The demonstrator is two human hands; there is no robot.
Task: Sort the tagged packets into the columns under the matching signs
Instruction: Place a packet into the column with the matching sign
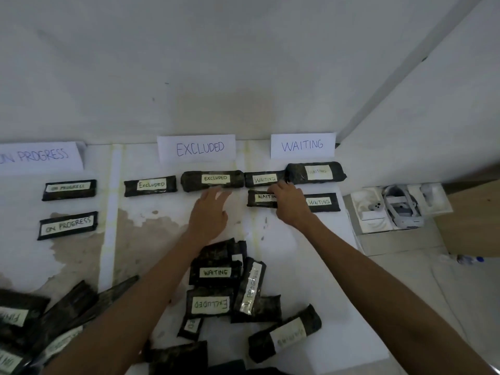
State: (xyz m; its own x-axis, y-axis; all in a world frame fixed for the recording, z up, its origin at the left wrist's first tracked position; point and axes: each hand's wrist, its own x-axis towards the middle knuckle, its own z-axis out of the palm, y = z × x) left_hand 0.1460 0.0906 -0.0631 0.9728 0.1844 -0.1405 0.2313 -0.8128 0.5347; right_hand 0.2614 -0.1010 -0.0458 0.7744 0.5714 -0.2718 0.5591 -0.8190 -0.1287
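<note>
Three paper signs stand at the wall: ON PROGRESS (40, 156), EXCLUDED (197, 148), WAITING (303, 145). Dark packets with white tags lie under them: two ON PROGRESS packets (69, 189), two EXCLUDED packets (212, 180), several WAITING packets (316, 172). My right hand (290, 204) rests with its fingers on a WAITING packet (261, 199) in the second row under the WAITING sign. My left hand (209, 212) hovers flat and open just below the EXCLUDED packets, holding nothing. An unsorted pile (224, 288) lies between my forearms.
More unsorted packets are heaped at the bottom left (40, 320). A loose WAITING packet (285, 332) lies at the bottom right of the pile. A white open box with a headset and controllers (397, 209) sits on the floor to the right, past the sheet's edge.
</note>
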